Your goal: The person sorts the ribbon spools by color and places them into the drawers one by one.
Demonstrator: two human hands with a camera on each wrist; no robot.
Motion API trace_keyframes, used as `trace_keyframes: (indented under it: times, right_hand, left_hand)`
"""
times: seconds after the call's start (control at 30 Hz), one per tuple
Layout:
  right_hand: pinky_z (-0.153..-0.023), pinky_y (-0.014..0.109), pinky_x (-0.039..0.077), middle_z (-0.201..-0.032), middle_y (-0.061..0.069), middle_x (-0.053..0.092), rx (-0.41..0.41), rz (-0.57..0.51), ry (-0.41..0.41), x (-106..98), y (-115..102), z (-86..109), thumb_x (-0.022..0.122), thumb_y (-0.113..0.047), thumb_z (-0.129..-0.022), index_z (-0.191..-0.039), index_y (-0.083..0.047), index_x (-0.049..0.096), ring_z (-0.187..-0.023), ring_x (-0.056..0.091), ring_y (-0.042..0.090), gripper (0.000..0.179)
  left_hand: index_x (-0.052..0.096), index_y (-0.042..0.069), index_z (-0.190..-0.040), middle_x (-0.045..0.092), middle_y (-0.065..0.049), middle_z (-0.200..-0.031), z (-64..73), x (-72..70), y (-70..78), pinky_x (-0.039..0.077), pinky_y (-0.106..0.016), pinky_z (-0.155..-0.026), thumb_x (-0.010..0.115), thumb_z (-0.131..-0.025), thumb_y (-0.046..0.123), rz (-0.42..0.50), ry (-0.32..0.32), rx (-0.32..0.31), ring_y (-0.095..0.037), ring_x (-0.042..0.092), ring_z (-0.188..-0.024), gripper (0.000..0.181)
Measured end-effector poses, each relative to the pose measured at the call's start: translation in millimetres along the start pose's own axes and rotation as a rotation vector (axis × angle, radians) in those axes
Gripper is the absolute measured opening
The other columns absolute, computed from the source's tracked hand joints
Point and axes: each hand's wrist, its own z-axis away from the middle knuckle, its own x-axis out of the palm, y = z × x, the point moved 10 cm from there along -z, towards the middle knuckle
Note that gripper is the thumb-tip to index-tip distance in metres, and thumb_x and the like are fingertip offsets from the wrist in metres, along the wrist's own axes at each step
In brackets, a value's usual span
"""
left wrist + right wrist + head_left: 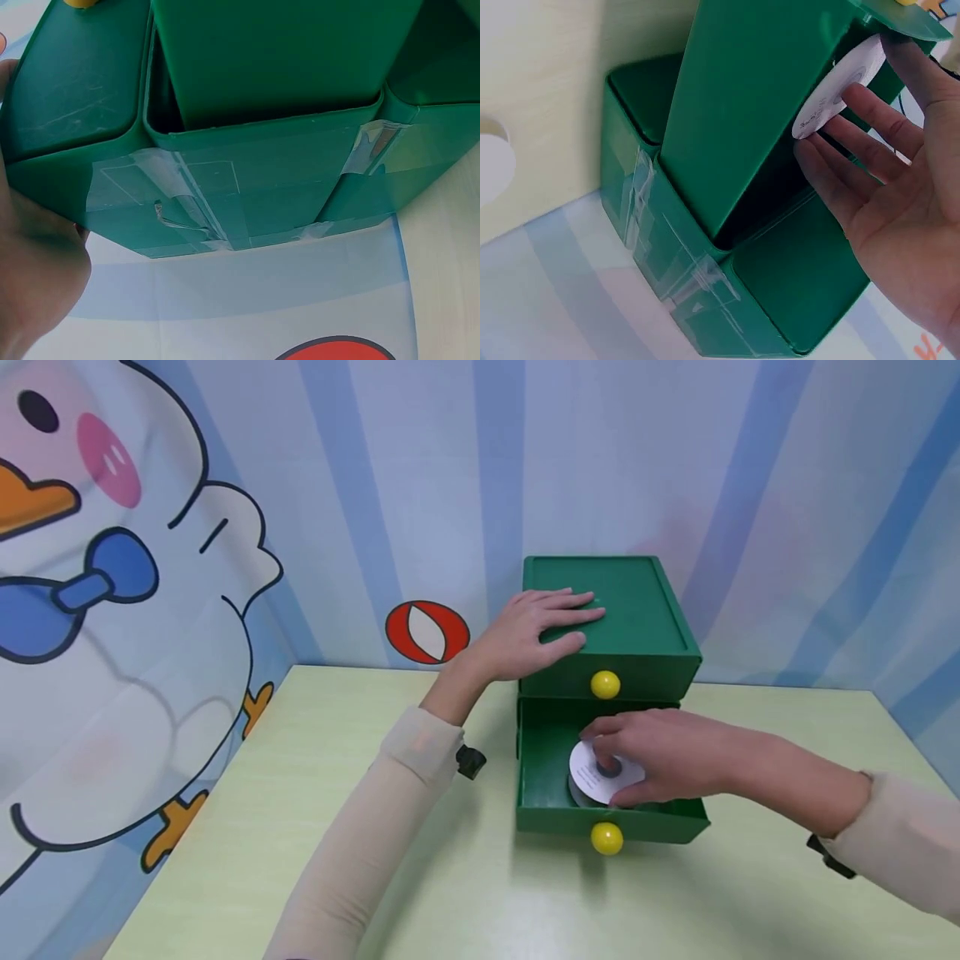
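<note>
A green drawer cabinet with yellow knobs stands against the back wall. My left hand rests on its top, fingers straight and spread. Below the closed top drawer, another drawer is pulled out. Inside it is a round spool with a white printed face and a dark centre hole, tilted toward me. My right hand reaches in and grips the spool, thumb at the near rim and a finger by the centre hole. In the right wrist view the thumb and fingers span the spool's white face.
Clear tape covers the cabinet's side. A white round object sits on the pale table, seen in the right wrist view. A striped cloth backdrop with a cartoon bird closes off the back and left.
</note>
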Motion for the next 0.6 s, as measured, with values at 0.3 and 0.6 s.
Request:
trace_keyframes:
  times: [0.3,0.6]
  right_hand:
    - [-0.077,0.029,0.060,-0.148,0.013,0.065,0.039,0.027,-0.047,1.4,0.5,-1.6,0.087,-0.034,-0.089,-0.108,-0.025,0.079,-0.101,0.075,0.021,0.022]
    - [-0.096,0.048,0.060,-0.145,0.013,0.066,-0.035,0.093,0.069,-5.4,-5.7,6.1,0.078,-0.039,-0.097,-0.136,-0.012,0.071,-0.127,0.067,0.032,0.048]
  left_hand:
    - [0.052,0.026,-0.159,0.038,0.003,-0.171,-2.1,0.0,0.2,0.013,-0.045,-0.132,0.048,-0.111,0.040,-0.005,0.003,0.004,-0.020,0.022,-0.163,0.050]
    - [0.052,0.026,-0.159,0.038,0.003,-0.171,-0.4,0.6,0.7,0.013,-0.045,-0.132,0.048,-0.111,0.039,-0.006,0.006,0.006,-0.021,0.023,-0.163,0.050]
